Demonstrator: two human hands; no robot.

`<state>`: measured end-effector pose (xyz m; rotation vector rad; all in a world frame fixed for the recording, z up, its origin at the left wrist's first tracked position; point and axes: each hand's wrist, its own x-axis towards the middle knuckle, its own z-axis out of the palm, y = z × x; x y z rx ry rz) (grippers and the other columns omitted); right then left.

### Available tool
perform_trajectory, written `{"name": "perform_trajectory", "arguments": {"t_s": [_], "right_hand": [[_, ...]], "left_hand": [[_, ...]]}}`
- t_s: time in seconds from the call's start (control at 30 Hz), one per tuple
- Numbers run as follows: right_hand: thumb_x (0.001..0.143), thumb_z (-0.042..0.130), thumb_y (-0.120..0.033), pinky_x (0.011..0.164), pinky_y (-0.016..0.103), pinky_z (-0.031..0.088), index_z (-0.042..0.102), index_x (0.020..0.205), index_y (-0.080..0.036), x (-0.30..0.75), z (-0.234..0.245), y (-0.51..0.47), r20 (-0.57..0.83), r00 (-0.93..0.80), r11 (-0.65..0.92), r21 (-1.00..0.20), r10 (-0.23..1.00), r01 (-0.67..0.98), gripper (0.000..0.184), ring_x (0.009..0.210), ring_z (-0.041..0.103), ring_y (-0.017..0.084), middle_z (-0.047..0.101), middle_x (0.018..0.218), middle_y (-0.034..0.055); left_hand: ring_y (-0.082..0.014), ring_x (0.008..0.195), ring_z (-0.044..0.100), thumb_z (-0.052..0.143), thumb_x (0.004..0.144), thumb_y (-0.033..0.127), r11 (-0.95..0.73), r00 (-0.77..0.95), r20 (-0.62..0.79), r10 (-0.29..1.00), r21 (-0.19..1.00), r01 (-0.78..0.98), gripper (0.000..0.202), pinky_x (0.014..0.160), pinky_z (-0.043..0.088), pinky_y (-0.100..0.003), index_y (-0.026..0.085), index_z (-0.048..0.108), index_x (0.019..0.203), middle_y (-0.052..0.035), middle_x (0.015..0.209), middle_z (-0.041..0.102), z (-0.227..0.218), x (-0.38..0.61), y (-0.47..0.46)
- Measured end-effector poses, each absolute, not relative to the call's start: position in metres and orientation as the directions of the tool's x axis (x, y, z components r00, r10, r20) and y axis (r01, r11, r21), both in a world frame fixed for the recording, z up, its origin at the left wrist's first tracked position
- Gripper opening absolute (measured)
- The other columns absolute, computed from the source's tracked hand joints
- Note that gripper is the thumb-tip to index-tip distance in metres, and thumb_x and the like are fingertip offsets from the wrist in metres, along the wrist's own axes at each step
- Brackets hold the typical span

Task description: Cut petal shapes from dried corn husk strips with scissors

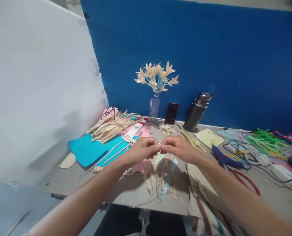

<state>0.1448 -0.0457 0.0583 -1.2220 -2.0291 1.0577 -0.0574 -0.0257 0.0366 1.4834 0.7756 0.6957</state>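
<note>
My left hand point(146, 149) and my right hand point(177, 148) meet above the middle of the table, thumbs and fingertips pinched together. A tiny whitish piece shows between the fingertips, too small and too covered to name. Beneath the hands lie torn pale husk strips point(154, 183). To their left, a heap of dried husks point(114, 126) lies beside blue paper sheets point(87, 150) and a thin stick point(116, 154). Behind them a clear bottle point(154, 109) holds pale husk-like flowers point(158, 75) on bluish stems. A clear ring point(150, 128) lies before the bottle.
A phone point(172, 113) leans at the back beside a dark thermos point(197, 113). On the right are a blue glue gun point(226, 159), cables, red-handled scissors or pliers point(245, 180) and green pipe cleaners point(266, 137). A striped cloth point(202, 196) hangs over the front edge.
</note>
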Motion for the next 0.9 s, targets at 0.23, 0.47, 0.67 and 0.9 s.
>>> {"name": "perform_trajectory", "arguments": {"t_s": [0.23, 0.47, 0.67, 0.9], "right_hand": [[0.083, 0.064, -0.041, 0.063, 0.026, 0.041, 0.063, 0.073, -0.015, 0.144, 0.031, -0.032, 0.086, -0.353, 0.193, -0.941, 0.932, 0.279, 0.028, 0.064, 0.054, 0.014, 0.063, 0.068, 0.0014], [0.083, 0.065, -0.049, 0.065, 0.026, 0.039, 0.057, 0.075, -0.016, 0.157, 0.002, -0.016, 0.110, -0.383, 0.132, -0.991, 0.917, 0.031, 0.035, 0.065, 0.049, 0.013, 0.055, 0.068, -0.0010], [0.089, 0.052, -0.056, 0.059, 0.025, 0.035, 0.052, 0.069, -0.017, 0.160, -0.010, -0.016, 0.062, -0.380, 0.107, -0.989, 0.923, 0.099, 0.044, 0.060, 0.043, 0.012, 0.049, 0.063, -0.0013], [0.086, 0.057, -0.057, 0.054, 0.023, 0.033, 0.053, 0.068, -0.017, 0.159, -0.001, -0.021, 0.093, -0.438, 0.185, -0.968, 0.894, 0.171, 0.044, 0.058, 0.040, 0.011, 0.047, 0.062, -0.0024]], "left_hand": [[-0.0089, 0.056, 0.050, 0.071, 0.074, 0.039, 0.190, 0.643, -0.119, 0.757, 0.981, -0.042, 0.029, 0.055, 0.034, -0.023, 0.012, 0.059, 0.074, -0.0010, 0.067, 0.058, 0.028, -0.055, -0.011], [-0.0051, 0.048, 0.036, 0.070, 0.073, 0.029, 0.367, 0.653, -0.177, 0.737, 0.915, -0.167, 0.019, 0.048, 0.024, -0.021, 0.012, 0.063, 0.076, 0.0005, 0.062, 0.054, 0.010, -0.039, 0.009], [-0.0031, 0.043, 0.019, 0.078, 0.069, 0.028, 0.455, 0.648, -0.247, 0.720, 0.873, -0.173, 0.023, 0.042, 0.013, -0.019, 0.013, 0.061, 0.073, 0.0093, 0.046, 0.031, 0.000, -0.033, 0.010], [-0.0020, 0.042, 0.013, 0.079, 0.064, 0.025, 0.574, 0.679, -0.289, 0.675, 0.784, -0.237, 0.028, 0.039, 0.007, -0.017, 0.015, 0.054, 0.068, 0.0103, 0.047, 0.028, -0.005, -0.029, -0.001]]}}
